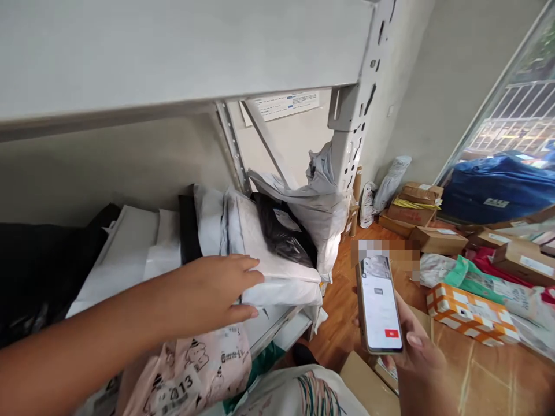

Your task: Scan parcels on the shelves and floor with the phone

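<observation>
My left hand [225, 289] reaches over the shelf with its fingers apart, at the front of a white mailing bag [277, 263]; whether the fingertips touch it I cannot tell. Upright parcels crowd the shelf around it, among them a black plastic mailer [286, 231] to the right and a pink printed mailer [208, 361] below, with a label reading 2013 in part. In my right hand [418, 341] is a smartphone [381, 303], held upright with its lit screen facing me. The screen shows a camera picture at the top and a red button lower down.
A perforated metal shelf post [353, 133] rises right of the parcels, and an upper shelf edge [186, 52] hangs above. Cardboard boxes [440, 240], an orange-and-white taped box [470, 312] and plastic mailers cover the floor at right. A large blue bag [498, 188] lies by the window.
</observation>
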{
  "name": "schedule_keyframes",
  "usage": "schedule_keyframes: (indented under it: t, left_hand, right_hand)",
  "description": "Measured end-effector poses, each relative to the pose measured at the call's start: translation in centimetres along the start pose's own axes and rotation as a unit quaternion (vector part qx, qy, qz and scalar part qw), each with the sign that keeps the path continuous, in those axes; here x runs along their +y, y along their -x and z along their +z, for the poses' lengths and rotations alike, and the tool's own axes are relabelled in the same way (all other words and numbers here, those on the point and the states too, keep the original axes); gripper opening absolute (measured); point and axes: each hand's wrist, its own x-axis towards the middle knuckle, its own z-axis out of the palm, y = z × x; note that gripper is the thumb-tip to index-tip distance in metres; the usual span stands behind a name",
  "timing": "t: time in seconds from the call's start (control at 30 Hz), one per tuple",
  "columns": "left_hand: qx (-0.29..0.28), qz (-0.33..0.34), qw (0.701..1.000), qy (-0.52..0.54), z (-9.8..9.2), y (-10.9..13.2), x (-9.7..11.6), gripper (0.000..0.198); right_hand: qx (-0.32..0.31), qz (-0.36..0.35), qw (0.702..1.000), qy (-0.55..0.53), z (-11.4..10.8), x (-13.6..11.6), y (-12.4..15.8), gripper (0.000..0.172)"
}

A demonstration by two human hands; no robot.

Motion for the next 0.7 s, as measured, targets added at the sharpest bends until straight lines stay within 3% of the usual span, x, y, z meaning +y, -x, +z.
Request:
schedule_keyframes:
  t: [0.1,0.2,0.3,0.4,0.53,0.7]
  left_hand:
    - [0.064,-0.010,0.996,-0.061,2.6,4.7,3.4,0.037]
    - [0.108,0.023,0.991,-0.078,5.8,9.3,6.2,0.027]
    - [0.144,0.050,0.986,-0.064,8.4,13.2,7.8,0.022]
    - [0.161,0.050,0.983,-0.079,9.6,15.6,8.3,0.017]
    - [0.181,0.048,0.974,-0.125,9.8,15.5,8.5,0.019]
    - [0.260,0.062,0.950,-0.162,8.8,10.9,9.1,0.025]
  right_hand:
    - [0.018,-0.011,1.000,0.012,2.8,0.1,1.5,0.077]
    - [0.051,-0.002,0.999,0.015,5.7,0.7,4.5,0.078]
    - [0.087,-0.005,0.996,0.006,8.0,1.8,9.1,0.076]
    - [0.127,0.001,0.992,0.006,9.3,3.0,15.0,0.071]
    - [0.202,-0.006,0.979,0.034,9.3,3.8,23.2,0.065]
    - [0.312,-0.036,0.947,0.068,8.5,3.2,31.0,0.075]
